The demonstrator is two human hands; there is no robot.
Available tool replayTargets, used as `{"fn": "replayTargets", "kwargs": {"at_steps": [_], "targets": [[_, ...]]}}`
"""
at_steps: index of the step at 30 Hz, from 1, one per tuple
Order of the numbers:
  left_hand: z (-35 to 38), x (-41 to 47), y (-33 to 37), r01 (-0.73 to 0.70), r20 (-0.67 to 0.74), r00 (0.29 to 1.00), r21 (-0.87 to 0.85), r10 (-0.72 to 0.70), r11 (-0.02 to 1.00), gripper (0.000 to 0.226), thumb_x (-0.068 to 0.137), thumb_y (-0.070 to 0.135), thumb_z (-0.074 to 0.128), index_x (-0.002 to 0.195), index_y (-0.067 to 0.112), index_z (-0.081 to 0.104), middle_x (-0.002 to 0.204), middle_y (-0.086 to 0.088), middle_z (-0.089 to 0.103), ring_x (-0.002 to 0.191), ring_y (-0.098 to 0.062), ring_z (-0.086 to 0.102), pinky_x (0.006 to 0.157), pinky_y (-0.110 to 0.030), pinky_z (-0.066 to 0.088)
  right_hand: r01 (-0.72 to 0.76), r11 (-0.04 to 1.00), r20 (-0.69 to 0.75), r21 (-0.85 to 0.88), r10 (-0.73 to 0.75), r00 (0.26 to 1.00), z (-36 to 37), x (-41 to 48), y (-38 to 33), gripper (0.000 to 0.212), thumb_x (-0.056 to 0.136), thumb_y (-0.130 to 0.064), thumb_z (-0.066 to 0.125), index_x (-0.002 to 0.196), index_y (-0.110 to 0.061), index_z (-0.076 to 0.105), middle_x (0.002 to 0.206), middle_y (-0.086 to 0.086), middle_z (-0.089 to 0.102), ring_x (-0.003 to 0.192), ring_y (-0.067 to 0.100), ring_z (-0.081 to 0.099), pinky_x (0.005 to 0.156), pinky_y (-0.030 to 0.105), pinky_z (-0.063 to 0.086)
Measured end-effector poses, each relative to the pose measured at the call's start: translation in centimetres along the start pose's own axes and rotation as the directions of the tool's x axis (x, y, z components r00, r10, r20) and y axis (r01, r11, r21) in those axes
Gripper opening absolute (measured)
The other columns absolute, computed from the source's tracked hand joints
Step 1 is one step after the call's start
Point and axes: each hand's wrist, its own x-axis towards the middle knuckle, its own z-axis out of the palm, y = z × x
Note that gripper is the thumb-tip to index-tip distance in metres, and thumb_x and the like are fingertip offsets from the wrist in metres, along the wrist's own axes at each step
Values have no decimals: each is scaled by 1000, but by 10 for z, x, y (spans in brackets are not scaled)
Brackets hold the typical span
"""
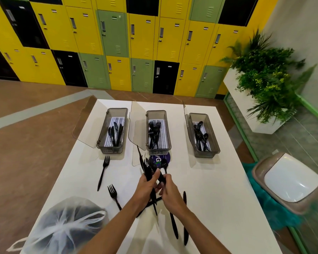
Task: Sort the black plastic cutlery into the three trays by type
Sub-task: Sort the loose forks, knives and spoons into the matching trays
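Three grey trays with open lids stand in a row on the white table (218, 180). The left tray (106, 149) holds knives, the middle tray (159, 152) forks, the right tray (205, 154) spoons. Above the table's middle, my left hand (145, 187) grips a bundle of black cutlery (147, 166) that fans upward. My right hand (170, 191) pinches a piece in that bundle; which piece I cannot tell. Two loose forks (103, 171) (114, 196) lie to the left, and knives (173, 226) (185, 217) lie near my right forearm.
A tied white plastic bag (62, 228) with dark contents sits at the table's near left corner. A purple round sticker (161, 159) shows in front of the middle tray. A swing-lid bin (290, 182) and a planter (260, 85) stand to the right. Lockers line the back wall.
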Motion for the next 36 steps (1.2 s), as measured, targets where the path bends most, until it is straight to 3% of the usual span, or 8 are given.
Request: {"fn": "replayTargets", "kwargs": {"at_steps": [3, 8, 14, 22, 25, 29, 32, 36], "targets": [[2, 0, 4, 50, -83, 995, -4, -50, 999, 29, 79, 34, 73, 80, 10, 57, 46, 5, 46, 44, -13, 40, 45, -25, 37, 67, 998, 70, 13, -68, 995, -2, -3, -6, 23, 100, -3, 31, 114, -19, 37, 85, -11, 50, 68, -10, 52, 65, 7, 40], [2, 1, 6, 141, -209, 967, -42, -147, 989, 29, 76, 22, 77, 68, 9, 52, 38, 1, 39, 37, -15, 37, 45, -27, 38, 86, 996, 128, 10, -87, 988, -7, -1, -7, 25, 101, -5, 34, 115, -25, 39, 87, -4, 53, 68, -1, 50, 66, 13, 42], [4, 0, 9, 90, -293, 950, -65, -105, 994, 26, 80, 19, 72, 67, 6, 53, 44, -2, 40, 34, -14, 37, 40, -24, 37, -62, 989, 197, 138, 34, 980, -11, -2, 3, 18, 99, -12, 47, 117, -12, 46, 90, -2, 59, 76, 6, 55, 73, 19, 44], [-31, 13, 26, 21, -440, 893, -172, -96, 985, 32, 80, 23, 73, 67, 15, 46, 51, 4, 29, 42, -10, 25, 44, -24, 25, -190, 951, 280, 244, 118, 953, -33, -10, 18, 15, 97, -2, 48, 105, -9, 58, 81, -2, 68, 69, 5, 56, 64, 17, 45], [-40, 13, 28, 40, -427, 894, -231, -138, 972, 30, 81, 22, 73, 67, 14, 47, 49, 4, 28, 39, -9, 26, 44, -23, 26, -227, 944, 235, 238, 171, 957, -39, -5, 24, 23, 100, -4, 41, 105, -15, 60, 83, -3, 69, 69, 4, 53, 63, 17, 40], [-47, 12, 23, 147, -310, 923, -261, -227, 954, 24, 82, 21, 72, 72, 14, 51, 52, 4, 35, 42, -7, 30, 41, -20, 30, -234, 893, 124, 384, 202, 972, -52, 6, 17, 24, 101, -4, 38, 106, -14, 58, 86, 4, 67, 67, 9, 48, 61, 18, 40], [-44, 9, 18, 231, -180, 942, -270, -285, 935, 22, 83, 22, 70, 79, 15, 50, 57, 4, 41, 44, -6, 34, 38, -17, 31, -186, 830, 122, 525, 142, 982, -63, 19, -3, 24, 101, 0, 36, 109, -10, 57, 86, 7, 64, 65, 9, 47, 61, 18, 40], [-29, -1, 21, 258, -24, 964, -147, -265, 955, 15, 85, 28, 68, 81, 16, 59, 56, 6, 44, 51, -8, 38, 47, -20, 33, -138, 756, 146, 640, 57, 988, -68, 38, -35, 25, 100, 5, 33, 114, -4, 52, 84, 9, 63, 62, 8, 48, 58, 17, 40]]}}
